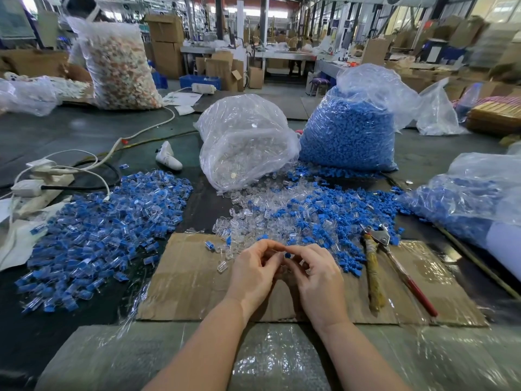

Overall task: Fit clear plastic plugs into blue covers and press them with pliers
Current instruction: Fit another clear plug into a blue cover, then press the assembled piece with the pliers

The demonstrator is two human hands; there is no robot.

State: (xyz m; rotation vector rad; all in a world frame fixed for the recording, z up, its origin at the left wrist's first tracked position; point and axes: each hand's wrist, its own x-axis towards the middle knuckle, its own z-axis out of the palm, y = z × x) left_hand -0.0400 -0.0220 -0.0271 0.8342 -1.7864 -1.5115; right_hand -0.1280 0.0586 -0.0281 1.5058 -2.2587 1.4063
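**Fitting in hand, pressing not yet begun**

A blue cover (287, 254) sits pinched at the right hand's (318, 280) fingertips, above the cardboard mat (183, 280). The left hand (253, 273) curls in beside it; whether it holds a clear plug, I cannot tell. A large assembled pile (98, 221) lies left; loose parts (296, 213) remain. Pliers (377, 241) lie untouched on the right.

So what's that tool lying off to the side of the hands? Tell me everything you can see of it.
It is a pair of pliers, lying flat on the taped cardboard sheet beside the right hand, untouched. The grey metal head points away from the person, resting against the loose blue covers. Two long handles are spread toward the person: one wrapped in worn yellowish binding, the other thin with a red grip at its end.
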